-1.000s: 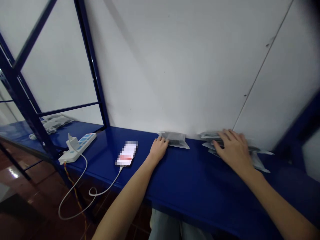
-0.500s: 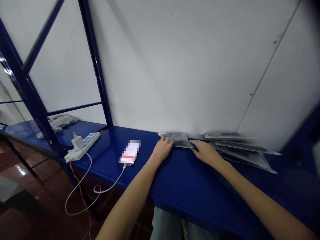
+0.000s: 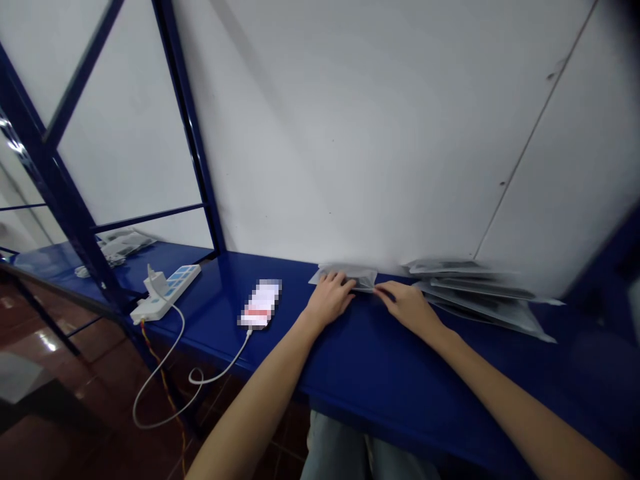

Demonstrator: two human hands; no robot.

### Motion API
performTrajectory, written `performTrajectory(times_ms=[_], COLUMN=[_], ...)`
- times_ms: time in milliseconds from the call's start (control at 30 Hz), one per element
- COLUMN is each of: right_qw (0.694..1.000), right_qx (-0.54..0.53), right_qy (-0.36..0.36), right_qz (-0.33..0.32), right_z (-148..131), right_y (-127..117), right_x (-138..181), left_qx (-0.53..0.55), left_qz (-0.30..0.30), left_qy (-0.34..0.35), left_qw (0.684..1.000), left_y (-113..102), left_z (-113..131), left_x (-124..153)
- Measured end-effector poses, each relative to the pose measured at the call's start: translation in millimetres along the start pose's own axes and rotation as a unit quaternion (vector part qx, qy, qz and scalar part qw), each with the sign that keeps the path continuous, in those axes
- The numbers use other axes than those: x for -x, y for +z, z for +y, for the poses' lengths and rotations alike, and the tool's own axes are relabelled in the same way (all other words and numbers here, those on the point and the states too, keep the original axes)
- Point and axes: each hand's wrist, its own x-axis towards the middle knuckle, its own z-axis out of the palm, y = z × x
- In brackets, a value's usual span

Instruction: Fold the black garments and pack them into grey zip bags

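1. Blue tabletop (image 3: pixel 345 367), its bare surface spanning the lower middle of the frame, carries a translucent bag (image 3: pixel 365 274), lying flat just right of centre near the foot of the white wall (image 3: pixel 360 133).
2. Left hand (image 3: pixel 330 298) rests palm down over the left part of that bag, fingers spread and slightly bent; whether they grip it I cannot tell.
3. Right hand (image 3: pixel 410 307) has thumb and fingertips drawn together, pinching the bag's near right corner.
4. To the right of the right hand, a loose stack of similar bags (image 3: pixel 480 292) lies with dark contents showing through, partly blurred.
5. Left of centre, a phone (image 3: pixel 260 305) with a pixelated screen lies on the tabletop, joined to a white cable (image 3: pixel 150 426) that loops through the lower left.
6. Further left sits a white power strip (image 3: pixel 156 307), a plug standing on it, beside blue frame posts.
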Motion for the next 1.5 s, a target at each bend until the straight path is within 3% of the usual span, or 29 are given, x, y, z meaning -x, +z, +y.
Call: performTrajectory(times_ms=[100, 333, 533, 700, 800, 933, 1067, 1300, 1400, 1500], right_qw=[0.998, 0.989, 0.983, 0.985, 0.987, 0.987, 0.989, 0.994, 0.995, 0.997], right_qx=[-0.056, -0.145, -0.169, -0.164, -0.144, -0.117, -0.090, -0.021, 0.015, 0.052], right_qy=[-0.022, 0.012, -0.021, -0.038, -0.025, 0.027, 0.066, 0.102, 0.093, 0.016], right_qz=[0.016, 0.036, 0.065, 0.049, 0.067, 0.111, 0.101, 0.046, 0.031, 0.063], right_z=[-14.1, -29.3, -28.6, -31.7, -26.7, -8.7, 8.3, 20.1, 13.1, -5.0], right_y=[-1.8, -8.4, -9.0, -8.4, -13.2, -23.7, -28.7, -28.1, -32.2, -40.0], right_x=[-1.1, -2.4, -0.1, 1.2, 0.7, 3.0, 8.0, 13.7, 13.7, 10.6], left_qx=[0.023, 0.065, 0.129, 0.120, 0.058, -0.015, -0.005, 0.151, 0.110, 0.061], left_qz=[-0.006, 0.021, 0.054, 0.054, 0.048, 0.065, 0.043, 0.033, 0.004, 0.004], left_qy=[0.042, 0.015, 0.060, 0.047, 0.004, -0.129, -0.203, -0.064, -0.055, -0.093], left_qw=[0.999, 0.998, 0.988, 0.990, 0.997, 0.989, 0.978, 0.986, 0.992, 0.994], left_y=[-2.6, -2.9, -2.6, -0.5, -3.8, -9.2, -7.9, 3.5, 4.3, 0.9], left_z=[6.5, 6.1, 11.7, 10.8, -0.9, -24.0, -34.5, -21.1, -16.7, -14.6], left_x=[-2.1, -0.8, -0.8, -3.3, -1.1, 7.6, 13.9, 11.1, 9.5, 7.5])
